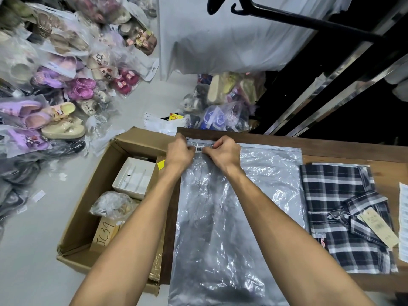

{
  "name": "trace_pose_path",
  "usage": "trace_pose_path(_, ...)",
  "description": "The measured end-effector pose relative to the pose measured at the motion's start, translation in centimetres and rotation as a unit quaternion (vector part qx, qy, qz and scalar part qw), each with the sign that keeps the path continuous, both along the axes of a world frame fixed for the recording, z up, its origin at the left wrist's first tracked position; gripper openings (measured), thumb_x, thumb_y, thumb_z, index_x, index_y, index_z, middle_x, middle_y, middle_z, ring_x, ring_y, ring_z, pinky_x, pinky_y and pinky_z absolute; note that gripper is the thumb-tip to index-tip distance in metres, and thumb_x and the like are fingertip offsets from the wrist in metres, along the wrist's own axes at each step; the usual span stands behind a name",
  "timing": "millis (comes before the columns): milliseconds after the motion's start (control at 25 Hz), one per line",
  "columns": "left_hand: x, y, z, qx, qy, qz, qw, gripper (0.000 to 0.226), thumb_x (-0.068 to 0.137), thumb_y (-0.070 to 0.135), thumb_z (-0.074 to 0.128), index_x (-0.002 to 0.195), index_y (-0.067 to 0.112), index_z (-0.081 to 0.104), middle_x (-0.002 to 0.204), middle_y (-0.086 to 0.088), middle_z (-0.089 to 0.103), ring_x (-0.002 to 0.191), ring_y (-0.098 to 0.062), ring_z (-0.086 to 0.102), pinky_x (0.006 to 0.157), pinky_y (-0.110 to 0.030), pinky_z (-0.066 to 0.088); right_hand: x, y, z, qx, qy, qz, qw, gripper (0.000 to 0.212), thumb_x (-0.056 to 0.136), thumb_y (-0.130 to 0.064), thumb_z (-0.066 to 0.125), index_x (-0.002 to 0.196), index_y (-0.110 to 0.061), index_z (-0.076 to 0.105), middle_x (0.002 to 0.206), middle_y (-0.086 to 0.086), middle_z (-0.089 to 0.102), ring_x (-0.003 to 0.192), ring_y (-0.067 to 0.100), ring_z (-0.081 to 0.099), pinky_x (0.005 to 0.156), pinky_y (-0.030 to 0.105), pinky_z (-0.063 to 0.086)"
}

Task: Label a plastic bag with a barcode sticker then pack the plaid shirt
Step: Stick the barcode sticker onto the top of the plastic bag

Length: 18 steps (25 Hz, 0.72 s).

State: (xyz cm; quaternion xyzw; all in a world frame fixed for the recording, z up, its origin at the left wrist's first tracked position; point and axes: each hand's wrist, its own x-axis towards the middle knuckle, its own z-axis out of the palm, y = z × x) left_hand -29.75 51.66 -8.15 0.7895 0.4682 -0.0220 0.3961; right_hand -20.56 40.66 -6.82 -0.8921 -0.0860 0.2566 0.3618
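Bagged sandals crowd the floor beside the brown wooden counter (331, 149). Both hands, left (180, 151) and right (223, 151), pinch a white barcode sticker (202, 149) onto the limp, slippery clear plastic bag (231, 217). Soft folded navy-white plaid shirt (340, 213) lies just beside; best lifted under its fold.

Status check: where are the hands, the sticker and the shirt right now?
Left hand and right hand both pinching barcode sticker at plastic bag top edge. Plaid shirt folded beside bag, not packed. Nothing in the way.
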Motion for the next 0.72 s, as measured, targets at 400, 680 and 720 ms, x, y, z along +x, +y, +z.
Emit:
trace_pose_path(400,-2.5,2.0,-0.3,-0.075,0.0,0.057,0.996,0.06,0.06,0.072,0.077,0.086,0.018,0.071,0.086,-0.001,0.076,0.083,-0.026,0.072,0.061,-0.032,0.046,1.9,-0.2,1.0,-0.045,0.075,0.049,0.995,0.025,0.079,-0.038,0.082,0.084,-0.016,0.072,0.067,-0.002,0.074,0.054,0.011,0.063,0.054,0.026,0.053)
trace_pose_path(680,-3.4,1.2,-0.9,-0.138,-0.097,0.122,0.978,0.047,0.072,0.047,0.085,0.072,0.02,0.047,0.068,0.008,0.058,0.063,-0.014,0.055,0.057,-0.031,0.04,-0.7,2.2,1.0,-0.111,-0.063,0.132,0.983,0.046,0.072,-0.07,0.074,0.083,-0.026,0.071,0.088,-0.006,0.075,0.092,0.018,0.068,0.071,0.028,0.042)
trace_pose_path(720,-3.5,1.1,-1.0,-0.154,-0.114,0.135,0.972,0.049,0.077,0.038,0.085,0.072,0.021,0.04,0.065,0.008,0.052,0.061,-0.013,0.049,0.056,-0.031,0.038,-0.6,2.3,0.9,-0.112,-0.065,0.135,0.982,0.047,0.071,-0.071,0.074,0.084,-0.025,0.071,0.088,-0.005,0.075,0.092,0.018,0.068,0.071,0.028,0.042)
